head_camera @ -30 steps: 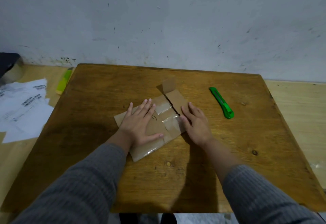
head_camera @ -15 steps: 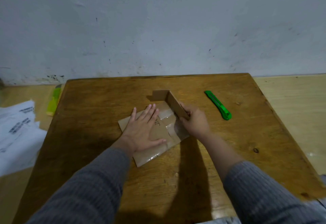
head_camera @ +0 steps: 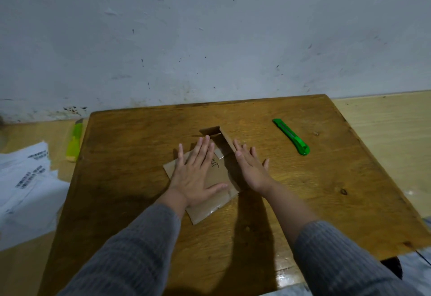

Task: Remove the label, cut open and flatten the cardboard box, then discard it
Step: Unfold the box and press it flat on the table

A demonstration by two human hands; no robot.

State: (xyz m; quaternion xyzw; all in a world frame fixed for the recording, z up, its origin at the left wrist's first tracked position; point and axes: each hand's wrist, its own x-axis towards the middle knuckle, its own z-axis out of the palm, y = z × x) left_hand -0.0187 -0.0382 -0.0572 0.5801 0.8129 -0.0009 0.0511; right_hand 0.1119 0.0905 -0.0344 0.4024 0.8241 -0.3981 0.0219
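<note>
1. At table (head_camera: 303, 202) centre: flattened box (head_camera: 205, 209), brown cardboard, lying at a slant, dark scribble on top.
2. Pressed flat on box: left hand (head_camera: 194, 174), palm down, fingers spread toward 12 o'clock, gripping nothing.
3. Just beside, at 3 o'clock of box: right hand (head_camera: 253, 169), palm down, fingers extended and loose, gripping nothing, fingertips at base of raised flap (head_camera: 227, 140).
4. Standing up at 12 o'clock end of box: that flap, plus a second short flap bent leftward from it.
5. Well apart at 2 o'clock of box: green cutter (head_camera: 291, 136) on table, untouched.
6. Off table at 9 o'clock: white papers (head_camera: 25, 183) with black print on floor.
7. Near table's 10 o'clock edge: yellow-green object (head_camera: 74, 143), blurred, cannot tell what.
8. Covering both forearms: grey ribbed sleeves (head_camera: 130, 249).
</note>
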